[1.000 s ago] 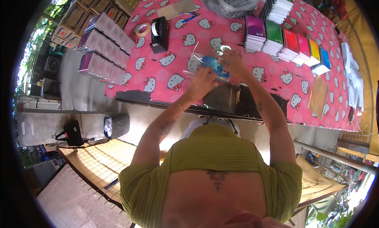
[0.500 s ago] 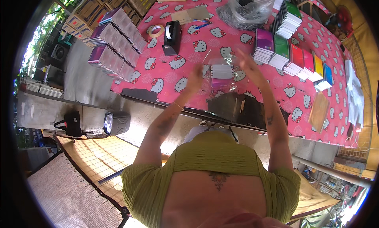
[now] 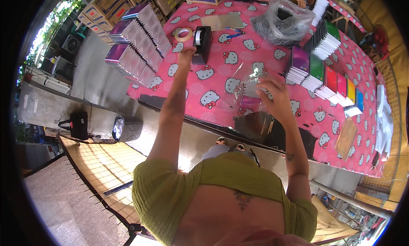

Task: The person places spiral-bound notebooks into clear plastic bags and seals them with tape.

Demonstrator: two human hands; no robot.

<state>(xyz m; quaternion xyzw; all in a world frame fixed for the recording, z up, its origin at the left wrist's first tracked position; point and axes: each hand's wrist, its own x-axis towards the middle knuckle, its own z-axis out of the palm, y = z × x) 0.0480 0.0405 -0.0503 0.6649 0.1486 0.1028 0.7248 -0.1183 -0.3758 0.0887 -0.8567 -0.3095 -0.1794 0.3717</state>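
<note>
My left hand (image 3: pixel 186 55) is at the near left side of a black tape dispenser (image 3: pixel 202 46) with a roll of tape in it. Its fingers look closed at the dispenser's edge; whatever they pinch is too small to make out. My right hand (image 3: pixel 275 96) has curved fingers and thumb on a shiny clear plastic wrapper (image 3: pixel 252 80). Inside the wrapper lies a small stack of notebooks (image 3: pixel 249 100) with white page edges and a purple cover, partly hidden by the hand and glare.
Stacked spiral notebooks (image 3: pixel 136 46) stand at the left, with cardboard boxes (image 3: pixel 104 9) behind. A tape roll (image 3: pixel 183 34), pens (image 3: pixel 235 34) and a bulky clear plastic bag (image 3: pixel 283 22) lie farther back. Coloured notebook stacks (image 3: pixel 316 71) line the right. Another person's hand (image 3: pixel 300 2) shows beyond.
My left hand has left the wrapped notebooks and moved away to the tape dispenser. My right hand has come down onto the wrapper. The view has shifted slightly.
</note>
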